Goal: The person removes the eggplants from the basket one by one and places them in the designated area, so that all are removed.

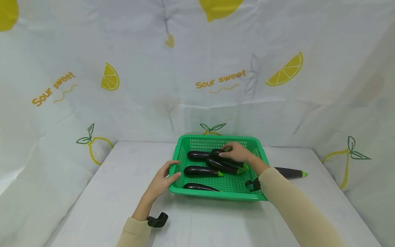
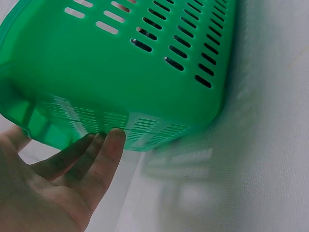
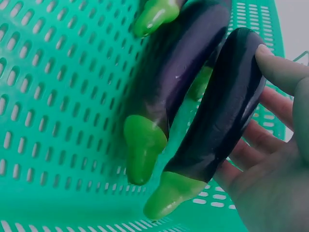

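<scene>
A green slotted plastic basket [image 1: 216, 195] holds several dark purple eggplants with green stem ends. Inside it, my right hand [image 1: 236, 152] grips one eggplant [image 3: 224, 106], thumb on one side and fingers curled behind. Right beside that one lies another eggplant [image 3: 176, 72], with part of a further green stem showing between them. My left hand [image 1: 160, 181] holds the basket at its left rim. In the left wrist view, the fingers [image 2: 108, 154] of this hand lie against the basket's outer wall.
One more eggplant [image 1: 290, 173] lies on the table outside the basket, to its right, partly hidden by the right sleeve. The white-covered table [image 1: 102, 192] meets a lemon-printed sheet [image 1: 148, 96] behind the basket. Similar sheeting hangs at both sides.
</scene>
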